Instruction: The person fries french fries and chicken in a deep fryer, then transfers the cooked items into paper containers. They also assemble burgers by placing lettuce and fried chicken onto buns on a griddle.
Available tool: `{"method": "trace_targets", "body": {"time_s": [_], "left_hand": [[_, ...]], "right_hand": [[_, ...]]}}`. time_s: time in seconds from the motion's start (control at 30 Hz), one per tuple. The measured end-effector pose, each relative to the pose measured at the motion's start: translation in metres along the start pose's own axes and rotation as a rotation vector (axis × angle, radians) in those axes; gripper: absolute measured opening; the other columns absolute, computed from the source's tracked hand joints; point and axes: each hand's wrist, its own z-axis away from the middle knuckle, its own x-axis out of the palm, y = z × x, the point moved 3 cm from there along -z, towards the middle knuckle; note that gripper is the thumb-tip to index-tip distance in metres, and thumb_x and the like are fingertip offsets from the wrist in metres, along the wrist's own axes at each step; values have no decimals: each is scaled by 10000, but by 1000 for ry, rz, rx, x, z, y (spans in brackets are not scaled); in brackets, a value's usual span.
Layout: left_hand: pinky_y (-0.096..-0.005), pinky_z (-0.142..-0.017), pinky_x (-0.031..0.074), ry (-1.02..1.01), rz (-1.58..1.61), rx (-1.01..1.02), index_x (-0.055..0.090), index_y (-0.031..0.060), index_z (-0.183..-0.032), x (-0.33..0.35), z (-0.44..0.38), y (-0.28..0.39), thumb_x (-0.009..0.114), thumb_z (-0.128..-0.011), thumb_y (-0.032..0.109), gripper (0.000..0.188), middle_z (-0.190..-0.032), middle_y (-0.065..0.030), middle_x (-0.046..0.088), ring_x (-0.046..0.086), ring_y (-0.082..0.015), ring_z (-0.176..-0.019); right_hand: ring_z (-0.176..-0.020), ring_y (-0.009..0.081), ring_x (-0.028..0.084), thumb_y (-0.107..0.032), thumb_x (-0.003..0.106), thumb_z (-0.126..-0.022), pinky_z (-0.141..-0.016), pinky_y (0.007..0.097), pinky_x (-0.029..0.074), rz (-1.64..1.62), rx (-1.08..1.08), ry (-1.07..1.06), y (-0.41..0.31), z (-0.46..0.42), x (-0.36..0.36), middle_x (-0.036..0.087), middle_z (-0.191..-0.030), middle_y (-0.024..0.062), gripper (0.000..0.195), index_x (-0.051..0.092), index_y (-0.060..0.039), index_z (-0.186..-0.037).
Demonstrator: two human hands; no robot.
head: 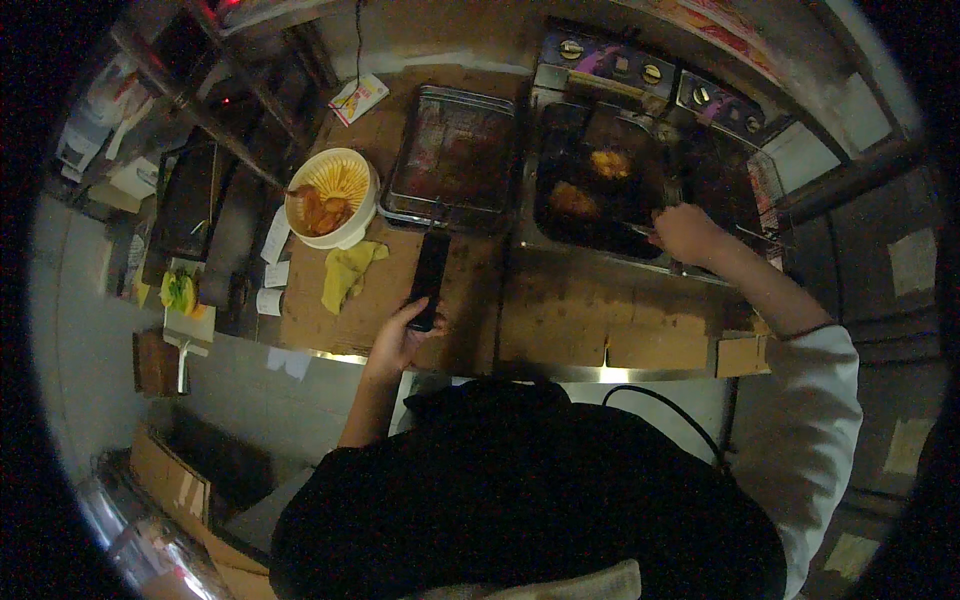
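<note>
My left hand (409, 330) grips the near end of a long black handle (430, 274), which reaches up to the near edge of a wire rack tray (454, 154). Over the near right part of a deep fryer (600, 240), my right hand (686, 234) is closed around a thin metal utensil, mostly hidden by the fingers. Two browned pieces of food lie in the dark fryer vat, one farther back (611, 163) and one nearer to the left (573, 199). Left of the tray stands a pale plastic colander (365, 217) holding orange-brown pieces of food (326, 210).
A yellow cloth (346, 276) lies on the cardboard-covered counter (315, 322), near paper slips (275, 236). Behind the fryer are control knobs (571, 49). A second vat with a wire basket (766, 176) adjoins on the right. Metal shelving (217, 135) rises at the left.
</note>
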Motion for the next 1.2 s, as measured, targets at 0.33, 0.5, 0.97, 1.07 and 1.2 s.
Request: {"method": "trace_targets", "body": {"time_s": [0.33,0.5,0.97,1.07,1.2], "left_hand": [[-329,-611,524,-37,-4,-47,510,29,-1066,-2,-3,2,551,-838,163,267,-901,-99,605,603,-204,-744],[-348,-654,507,-11,-10,-42,504,24,-1092,-11,-7,-2,550,-840,171,295,-913,-90,614,605,-202,-758],[-325,-600,504,-77,-56,-129,417,78,-1180,-9,-14,4,539,-837,165,374,-940,-105,582,586,-214,-744],[-334,-620,504,-97,-76,-114,424,59,-1176,-9,-16,7,534,-839,159,368,-943,-111,581,586,-221,-746],[-324,-647,482,-139,-90,-114,495,-8,-1073,-8,-17,6,541,-845,207,317,-902,-108,595,579,-200,-735]], "right_hand": [[-469,106,453,-392,535,-857,-402,241,382,-1342,336,-119,9,30,44,491,-628,23,340,511,-52,-847],[-547,92,448,-432,593,-804,-440,232,377,-1639,480,-152,-13,52,52,463,-616,-26,349,521,-94,-849],[-426,71,410,-366,615,-805,-358,196,309,-2004,635,-74,-42,68,91,511,-611,0,301,584,-72,-857],[-432,67,436,-393,647,-771,-337,196,325,-2050,642,-36,-48,69,86,522,-594,-22,298,597,-104,-829],[-429,71,433,-353,630,-795,-329,186,309,-2180,566,25,-59,81,61,532,-623,-9,272,603,-88,-851]]}}
